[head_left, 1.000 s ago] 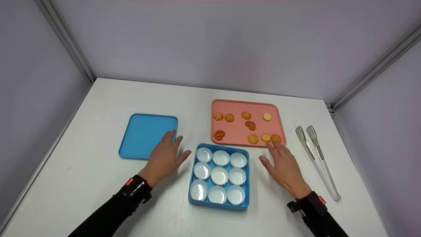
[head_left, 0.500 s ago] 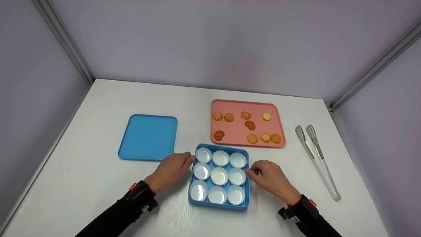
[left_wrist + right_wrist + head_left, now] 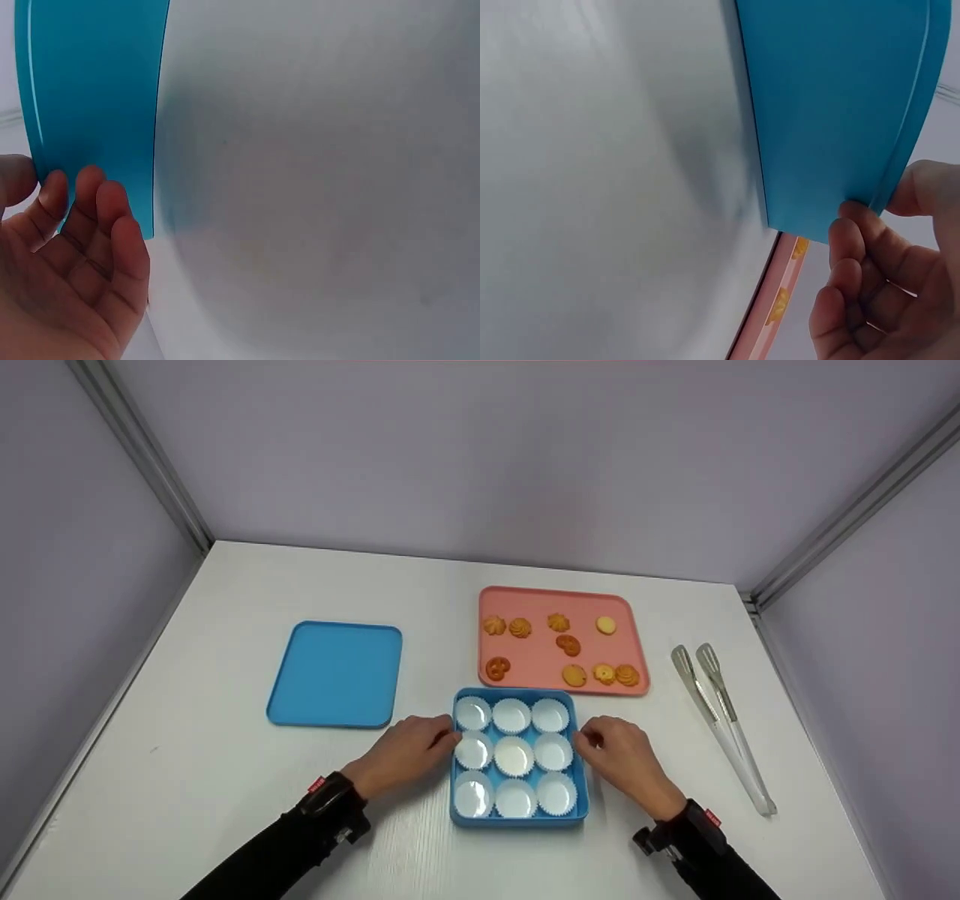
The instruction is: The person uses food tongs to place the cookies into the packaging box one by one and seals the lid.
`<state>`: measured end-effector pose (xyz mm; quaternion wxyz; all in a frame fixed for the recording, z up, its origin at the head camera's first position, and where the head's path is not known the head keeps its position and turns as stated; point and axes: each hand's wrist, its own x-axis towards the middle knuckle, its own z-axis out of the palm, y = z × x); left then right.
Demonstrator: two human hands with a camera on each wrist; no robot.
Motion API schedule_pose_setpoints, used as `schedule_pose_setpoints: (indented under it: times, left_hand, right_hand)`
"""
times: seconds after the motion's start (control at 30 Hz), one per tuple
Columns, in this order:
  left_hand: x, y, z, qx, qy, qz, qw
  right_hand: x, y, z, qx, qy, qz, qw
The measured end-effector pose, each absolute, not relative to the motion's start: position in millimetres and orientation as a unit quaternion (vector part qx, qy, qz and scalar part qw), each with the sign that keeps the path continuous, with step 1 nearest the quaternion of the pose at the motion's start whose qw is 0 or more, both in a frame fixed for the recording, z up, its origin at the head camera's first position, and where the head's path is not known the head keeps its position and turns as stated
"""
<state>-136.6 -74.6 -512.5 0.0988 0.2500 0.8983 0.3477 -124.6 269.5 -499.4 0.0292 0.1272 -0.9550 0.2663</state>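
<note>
A blue square box (image 3: pixel 519 822) sits in front of me, holding several white paper cups (image 3: pixel 514 756) in rows. My left hand (image 3: pixel 409 754) pinches its left rim between thumb and index finger; the left wrist view shows the fingers (image 3: pixel 112 202) curled against the box's side wall (image 3: pixel 97 90). On the opposite side, my right hand (image 3: pixel 622 757) pinches the right rim. In the right wrist view the thumb is over the rim and the fingertips (image 3: pixel 847 240) touch the outer wall (image 3: pixel 832 112).
Behind the box lies a pink tray (image 3: pixel 529 607) with several small cookies and pretzels (image 3: pixel 498 668). A flat blue lid or tray (image 3: pixel 335 675) lies at the left. Metal tongs with white handles (image 3: pixel 726 727) rest at the right. Grey panels (image 3: pixel 480 457) border the table.
Both hands have come down and inward from open poses onto the box's rims. The box has shifted slightly to the right and turned straighter.
</note>
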Motion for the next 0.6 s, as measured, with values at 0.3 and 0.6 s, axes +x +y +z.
schedule_pose_setpoints:
  times: [0.3,0.6]
  left_hand:
    - [-138,-57,-516,0.234,0.900,0.353,0.103]
    - [-143,-49,-517,0.218,0.905,0.354,0.089]
  right_hand:
    - [-129,282,-500,0.105,-0.958,0.266,0.029]
    - [-129,285,-501,0.099,-0.958,0.268,0.030]
